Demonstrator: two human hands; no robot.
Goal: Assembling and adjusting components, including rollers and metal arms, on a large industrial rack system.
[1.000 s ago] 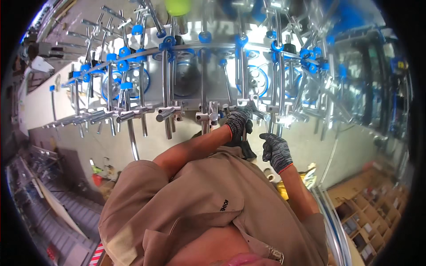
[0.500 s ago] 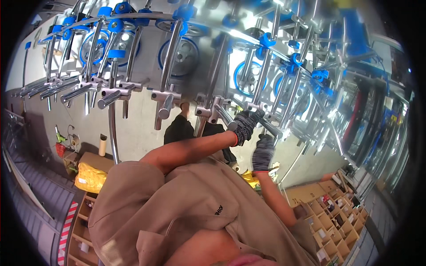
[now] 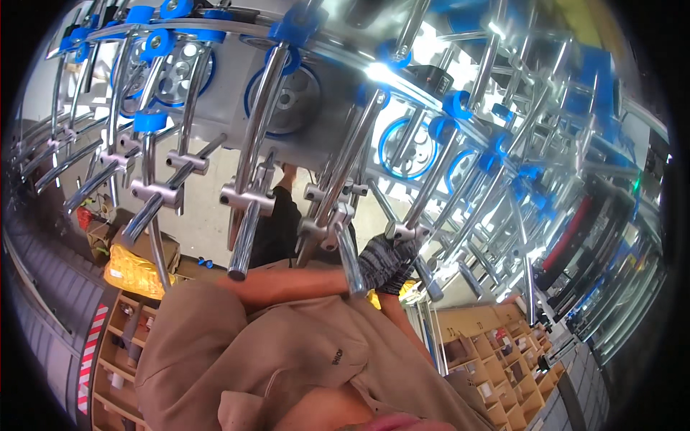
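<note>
My left hand [image 3: 381, 263], in a dark grey knit glove, is closed just beneath a silver rod clamp [image 3: 408, 232]. Whatever its fingers hold is hidden. My right hand [image 3: 394, 281], gloved alike, comes up from below and lies against the left one, its fingers mostly covered. A short chrome rod [image 3: 429, 280] slants down from the clamp beside both hands. Through the same clamp a longer chrome rod [image 3: 435, 172] rises toward a blue holder [image 3: 444, 129]. Another chrome rod [image 3: 351, 262] hangs in front of my left wrist.
More chrome rods with clamps [image 3: 248, 201] stand close on the left. Blue-rimmed wheels [image 3: 407, 147] are on the grey machine behind. A wooden compartment shelf [image 3: 489, 359] stands lower right, another [image 3: 118, 359] lower left, near a yellow bag [image 3: 133, 273].
The machine appears lower and nearer in the picture. My right hand has moved up and left against my left hand, which stays at the clamp.
</note>
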